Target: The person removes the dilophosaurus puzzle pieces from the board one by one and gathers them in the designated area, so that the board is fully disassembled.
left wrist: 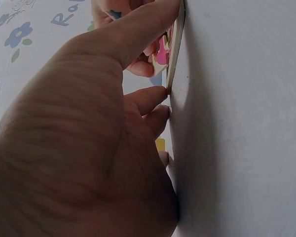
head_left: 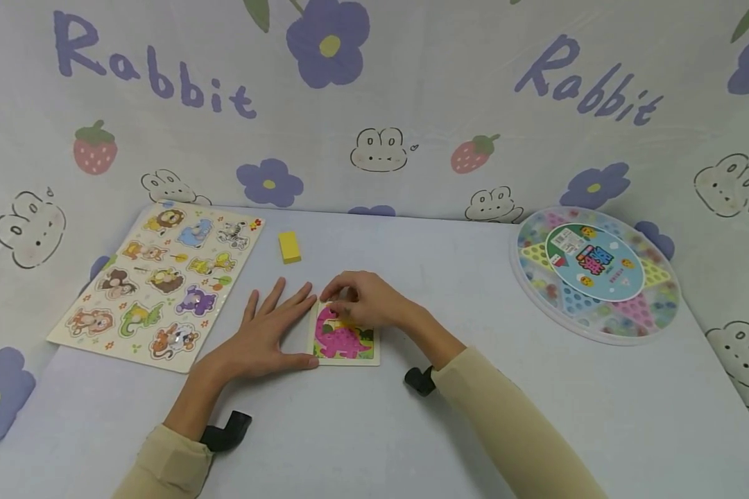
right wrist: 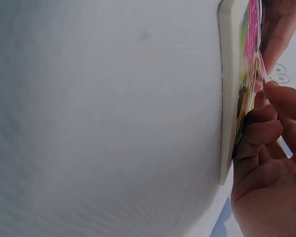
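Well, the small square puzzle board lies flat on the smooth white table between both hands, its pale rim framing a rounded pink dinosaur. The left hand is spread, thumb and a fingertip at the board's left edge; the right hand pinches a thin piece at the board's upper part. In the head view that piece is mostly hidden (fingers cover it), while the left wrist view shows it tilted, pale-edged and partly pink. Only the wrist views reveal the board's thickness.
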Action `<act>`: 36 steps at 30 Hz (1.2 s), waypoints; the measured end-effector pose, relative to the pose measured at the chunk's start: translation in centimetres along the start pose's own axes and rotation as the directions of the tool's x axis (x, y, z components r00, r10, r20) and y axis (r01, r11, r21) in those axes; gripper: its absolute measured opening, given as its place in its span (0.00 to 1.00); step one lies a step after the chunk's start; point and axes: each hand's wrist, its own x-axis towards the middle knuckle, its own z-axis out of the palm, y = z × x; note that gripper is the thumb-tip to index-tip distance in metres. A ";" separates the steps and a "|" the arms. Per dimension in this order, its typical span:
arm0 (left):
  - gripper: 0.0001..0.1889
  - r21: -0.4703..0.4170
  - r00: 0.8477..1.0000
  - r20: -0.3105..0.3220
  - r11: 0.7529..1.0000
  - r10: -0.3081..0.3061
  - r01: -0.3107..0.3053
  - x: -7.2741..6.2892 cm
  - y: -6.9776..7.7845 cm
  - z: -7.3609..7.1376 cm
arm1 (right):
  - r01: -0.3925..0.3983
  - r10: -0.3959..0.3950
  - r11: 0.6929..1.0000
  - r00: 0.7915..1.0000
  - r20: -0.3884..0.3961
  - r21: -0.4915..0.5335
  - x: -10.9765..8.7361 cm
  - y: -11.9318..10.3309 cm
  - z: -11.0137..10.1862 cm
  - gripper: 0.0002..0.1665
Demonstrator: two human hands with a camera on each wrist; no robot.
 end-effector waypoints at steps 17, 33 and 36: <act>0.56 0.008 1.000 0.003 1.000 0.002 -0.002 0.2 0.1 0.0 | -0.018 0.019 1.000 0.999 -0.046 0.023 0.2 0.1 -0.1 0.12; 0.55 0.000 1.000 0.021 1.000 -0.003 0.003 0.1 0.1 -0.2 | -0.055 0.077 0.977 0.992 -0.103 0.204 -1.6 0.9 -1.5 0.13; 0.54 -0.007 1.000 0.025 1.000 -0.005 0.005 0.0 0.1 -0.2 | -0.079 0.106 0.969 0.989 -0.105 0.233 -2.7 1.2 -2.1 0.13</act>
